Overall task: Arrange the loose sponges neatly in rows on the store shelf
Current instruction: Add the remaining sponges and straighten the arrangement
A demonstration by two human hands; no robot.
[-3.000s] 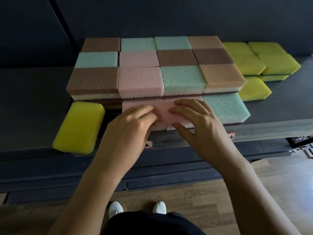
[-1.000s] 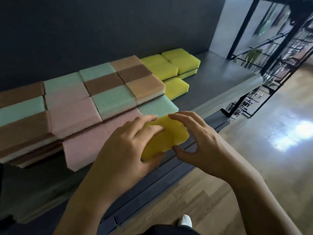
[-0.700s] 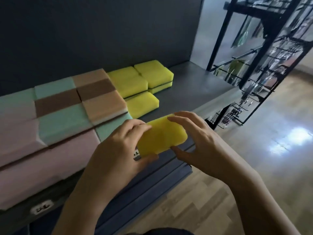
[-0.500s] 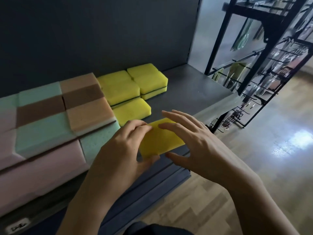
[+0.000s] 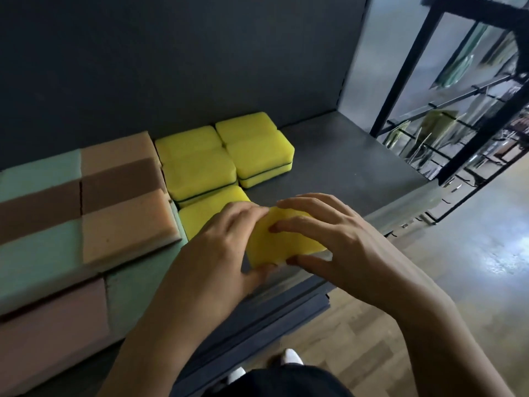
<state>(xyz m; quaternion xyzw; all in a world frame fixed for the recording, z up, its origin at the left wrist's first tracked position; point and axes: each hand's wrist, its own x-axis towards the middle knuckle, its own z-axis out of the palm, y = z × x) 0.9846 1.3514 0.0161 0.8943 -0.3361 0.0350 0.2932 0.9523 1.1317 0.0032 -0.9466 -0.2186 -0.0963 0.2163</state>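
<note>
A loose yellow sponge (image 5: 279, 245) is held between both hands near the front edge of the dark shelf (image 5: 357, 167). My left hand (image 5: 217, 253) grips its left end, thumb underneath. My right hand (image 5: 337, 242) holds its right side, fingers curved over the top and thumb below. Just behind it a single yellow sponge (image 5: 203, 213) lies on the shelf, partly hidden by my left hand. Further back stand stacked yellow sponges (image 5: 226, 156) in two columns. Rows of stacked pastel sponges (image 5: 86, 204) in green, brown, peach and pink fill the left.
The bare shelf surface stretches right of the yellow stacks to the shelf's end. A black metal rack (image 5: 458, 110) with hanging goods stands beyond on the right. Wooden floor (image 5: 429, 296) lies below, and the dark back wall (image 5: 171, 67) rises behind the sponges.
Both hands took the yellow sponge from the left end and carried it right, now lowering it by the yellow group. The view has turned right with them.
</note>
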